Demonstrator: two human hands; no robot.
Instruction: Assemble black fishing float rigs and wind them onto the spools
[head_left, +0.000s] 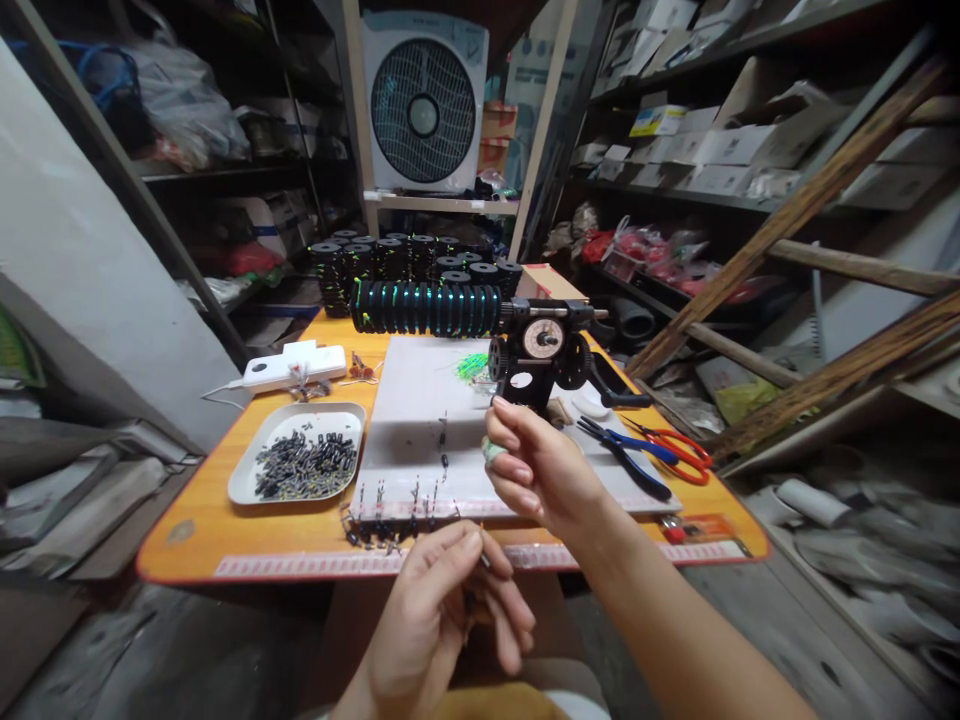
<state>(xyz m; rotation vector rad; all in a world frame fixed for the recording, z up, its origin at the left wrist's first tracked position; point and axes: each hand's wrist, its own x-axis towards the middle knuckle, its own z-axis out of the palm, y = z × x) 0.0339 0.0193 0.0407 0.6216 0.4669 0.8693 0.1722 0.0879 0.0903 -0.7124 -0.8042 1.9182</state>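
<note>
My left hand (pixel 450 590) is low at the front table edge, thumb and forefinger pressed together. Small dark pieces show between its fingers, too small to name. Above and to the right, my right hand (pixel 529 455) has its thumb and forefinger pinched; anything between the tips is too fine to see. Green wrapping (pixel 492 452) circles one of its fingers. Short strings of small black parts (pixel 381 508) hang along the front edge of the white board (pixel 409 385), left of my hands. More dark parts (pixel 444 461) lie on the board.
A white tray (pixel 238 485) of small black pieces stands left. Behind the board is a cranked winder (pixel 544 340) with ribbed black spools (pixel 427 308). Pliers (pixel 626 460) and red-handled scissors (pixel 686 455) lie right. A wooden ladder (pixel 817 200) leans at right.
</note>
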